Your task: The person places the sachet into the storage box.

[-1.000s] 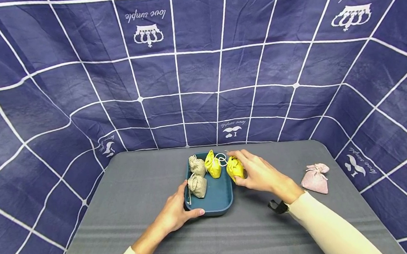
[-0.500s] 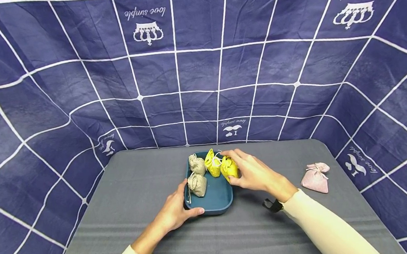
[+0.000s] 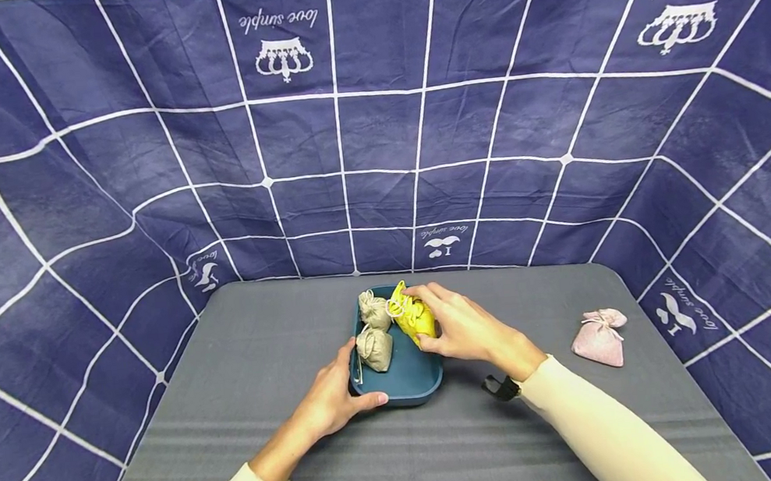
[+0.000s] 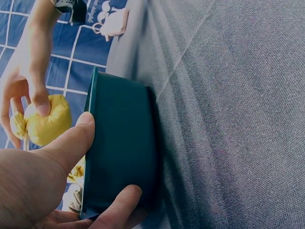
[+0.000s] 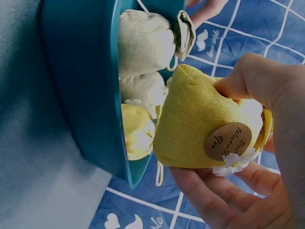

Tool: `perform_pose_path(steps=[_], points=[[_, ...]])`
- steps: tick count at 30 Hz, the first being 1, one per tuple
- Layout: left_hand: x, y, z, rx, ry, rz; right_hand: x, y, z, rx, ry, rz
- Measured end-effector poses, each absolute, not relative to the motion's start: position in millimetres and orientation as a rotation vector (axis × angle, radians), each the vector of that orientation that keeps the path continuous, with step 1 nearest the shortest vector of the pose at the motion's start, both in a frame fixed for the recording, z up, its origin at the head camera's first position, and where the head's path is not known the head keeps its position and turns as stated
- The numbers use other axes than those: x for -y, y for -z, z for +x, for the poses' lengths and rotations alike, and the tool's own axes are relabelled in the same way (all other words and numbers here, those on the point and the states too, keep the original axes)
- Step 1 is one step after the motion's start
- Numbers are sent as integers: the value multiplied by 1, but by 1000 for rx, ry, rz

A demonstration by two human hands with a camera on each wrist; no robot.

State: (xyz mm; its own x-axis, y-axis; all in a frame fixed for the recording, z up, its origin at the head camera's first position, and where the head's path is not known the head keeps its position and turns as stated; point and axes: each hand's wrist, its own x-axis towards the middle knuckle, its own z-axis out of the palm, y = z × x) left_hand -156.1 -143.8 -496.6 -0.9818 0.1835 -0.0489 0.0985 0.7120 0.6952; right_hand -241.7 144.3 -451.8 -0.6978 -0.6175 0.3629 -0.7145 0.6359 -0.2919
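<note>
My right hand pinches a yellow drawstring pouch between thumb and fingers, over the right side of a teal plastic bin. A round brown label and a white flower show on the pouch in the right wrist view. Inside the bin lie two beige drawstring pouches along the left side. Another yellow pouch sits at the far end, largely covered by the held one in the head view. My left hand grips the bin's near-left corner, its thumb at the rim in the left wrist view.
A pink drawstring pouch lies on the grey cloth-covered table, to the right of my right arm. Behind and beside the table hangs a blue curtain with white lines.
My right hand has moved left with the yellow pouch, from beside the bin's right rim to over its inside. My left hand stays at the bin's corner.
</note>
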Motion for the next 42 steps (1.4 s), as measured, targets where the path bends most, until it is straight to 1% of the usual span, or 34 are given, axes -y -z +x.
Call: perform_pose_path(steps=[28, 42], points=[[143, 496, -156, -2798, -1137, 252, -125, 465, -250, 2699, -662, 1138], [143, 495, -157, -2782, -1119, 236, -128, 472, -247, 2745, -632, 1190]])
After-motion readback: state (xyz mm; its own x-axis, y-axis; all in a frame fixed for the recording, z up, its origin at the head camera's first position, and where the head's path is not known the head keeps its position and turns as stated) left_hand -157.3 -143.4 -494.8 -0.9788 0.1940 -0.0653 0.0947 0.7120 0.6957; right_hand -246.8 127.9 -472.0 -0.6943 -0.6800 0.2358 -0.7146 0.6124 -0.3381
